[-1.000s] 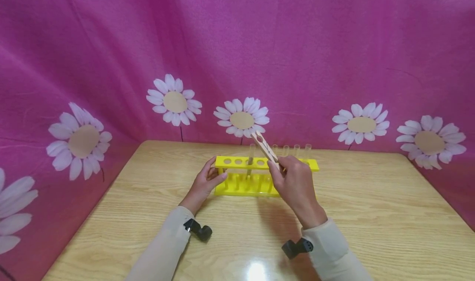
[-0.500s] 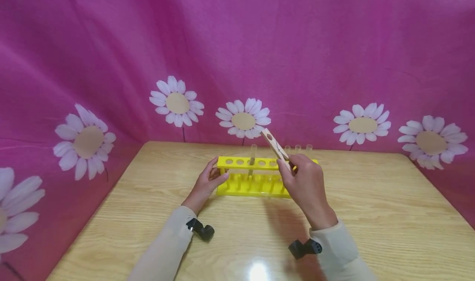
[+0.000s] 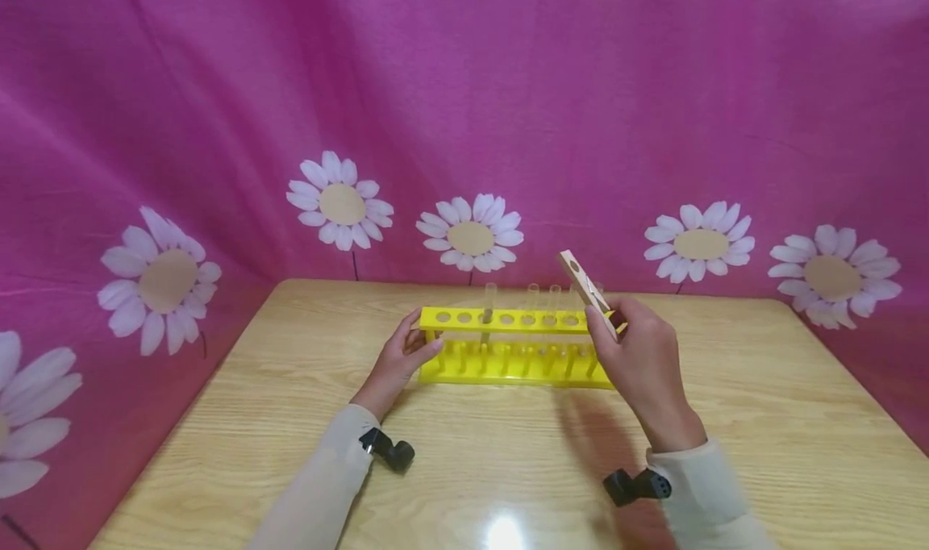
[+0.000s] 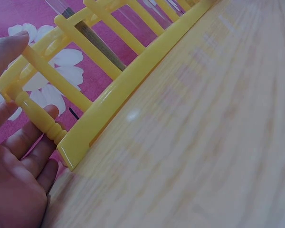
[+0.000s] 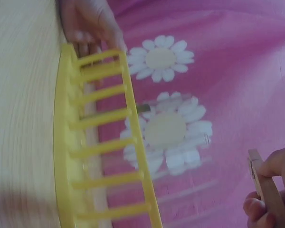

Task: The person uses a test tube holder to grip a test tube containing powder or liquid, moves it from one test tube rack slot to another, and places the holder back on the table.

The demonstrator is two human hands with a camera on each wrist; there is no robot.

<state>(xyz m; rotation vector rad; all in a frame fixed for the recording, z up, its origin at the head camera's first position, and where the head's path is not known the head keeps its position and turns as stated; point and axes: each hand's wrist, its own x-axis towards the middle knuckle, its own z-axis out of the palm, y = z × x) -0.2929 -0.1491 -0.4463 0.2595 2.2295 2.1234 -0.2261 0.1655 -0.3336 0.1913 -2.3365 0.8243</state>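
A yellow test tube rack (image 3: 501, 378) stands on the wooden table. My left hand (image 3: 395, 366) grips its left end, thumb in front and fingers behind; the left wrist view shows the fingers (image 4: 35, 156) by the end post. In the rack stands a test tube (image 3: 490, 293) with dark contents in its lower part. Several clear tubes (image 3: 533, 297) stand farther right, some partly behind the wooden holder. My right hand (image 3: 646, 368) pinches this wooden test tube holder (image 3: 583, 282) over the rack's right end. Its jaws point up and left, with nothing seen between them.
Behind the table (image 3: 464, 469) hangs a magenta cloth (image 3: 566, 114) printed with white daisies. A small black camera is strapped to each wrist. Table surface extends in front of the rack and to both sides.
My right hand has moved right along the rack with the wooden holder, from near the middle to the right end. Several tubes it covered now show. The left hand stays on the rack.
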